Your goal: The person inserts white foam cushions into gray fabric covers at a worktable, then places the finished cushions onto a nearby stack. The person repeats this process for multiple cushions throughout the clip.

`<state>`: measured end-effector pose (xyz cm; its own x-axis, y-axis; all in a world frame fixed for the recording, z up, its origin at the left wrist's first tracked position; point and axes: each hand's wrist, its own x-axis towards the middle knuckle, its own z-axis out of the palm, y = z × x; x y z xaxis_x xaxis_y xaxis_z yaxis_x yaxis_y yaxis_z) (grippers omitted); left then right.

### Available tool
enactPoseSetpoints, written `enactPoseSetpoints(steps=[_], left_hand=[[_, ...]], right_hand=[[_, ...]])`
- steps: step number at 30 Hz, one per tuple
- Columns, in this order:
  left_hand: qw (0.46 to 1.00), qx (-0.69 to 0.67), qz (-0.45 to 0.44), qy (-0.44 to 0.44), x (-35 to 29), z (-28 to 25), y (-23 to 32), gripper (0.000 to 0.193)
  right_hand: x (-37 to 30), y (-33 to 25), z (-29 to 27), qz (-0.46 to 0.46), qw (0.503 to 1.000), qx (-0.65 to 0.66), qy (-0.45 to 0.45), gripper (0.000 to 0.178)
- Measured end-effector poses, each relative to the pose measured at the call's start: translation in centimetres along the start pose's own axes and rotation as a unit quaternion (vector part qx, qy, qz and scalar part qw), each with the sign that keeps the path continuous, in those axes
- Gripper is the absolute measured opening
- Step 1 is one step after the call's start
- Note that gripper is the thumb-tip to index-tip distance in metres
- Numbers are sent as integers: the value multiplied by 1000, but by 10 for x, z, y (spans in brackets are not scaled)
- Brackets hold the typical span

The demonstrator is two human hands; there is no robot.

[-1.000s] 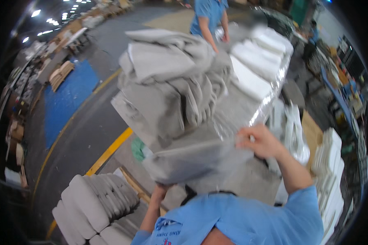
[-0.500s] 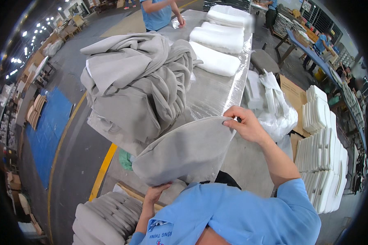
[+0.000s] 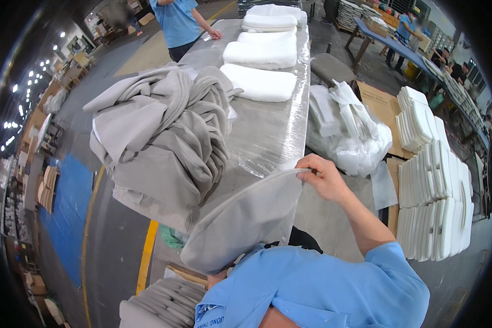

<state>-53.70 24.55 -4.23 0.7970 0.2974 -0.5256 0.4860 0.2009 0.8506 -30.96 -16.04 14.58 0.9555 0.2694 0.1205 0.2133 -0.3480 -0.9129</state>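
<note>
A grey fabric cushion cover point(image 3: 240, 218) with a curved edge is stretched out in front of my body at the table's near end. My right hand point(image 3: 325, 177) pinches its upper right corner between thumb and fingers. My left hand point(image 3: 218, 277) is at the cover's lower left edge, close to my shirt; its fingers are hidden behind the fabric, so their grip does not show. Just beyond the cover, a big heap of loose grey covers point(image 3: 164, 131) lies on the plastic-wrapped table point(image 3: 262, 131).
Folded white padding point(image 3: 259, 82) lies farther along the table, near a co-worker in blue point(image 3: 175, 24). At right are a clear bag of white pieces point(image 3: 355, 136) and tall stacks of white cushions point(image 3: 434, 191). Stacked grey cushions point(image 3: 158, 303) stand at lower left.
The view has shifted, so the table appears farther left. The cover has tilted, with its lower end closer to my body. My left hand has become more hidden; my right still holds the corner.
</note>
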Motion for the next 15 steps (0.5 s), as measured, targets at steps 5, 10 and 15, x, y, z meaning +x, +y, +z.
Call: enactPoseSetpoints(steps=[5, 10, 15], left_hand=[[996, 89, -17, -14, 8, -11, 6, 25], [957, 291, -9, -17, 11, -37, 32, 25], [854, 510, 91, -57, 46, -55, 114, 25]], right_hand=[[-35, 23, 4, -71, 996, 36, 30, 17], [-64, 74, -5, 106, 938, 264, 195, 26], [-116, 142, 53, 338, 860, 368, 107, 34]])
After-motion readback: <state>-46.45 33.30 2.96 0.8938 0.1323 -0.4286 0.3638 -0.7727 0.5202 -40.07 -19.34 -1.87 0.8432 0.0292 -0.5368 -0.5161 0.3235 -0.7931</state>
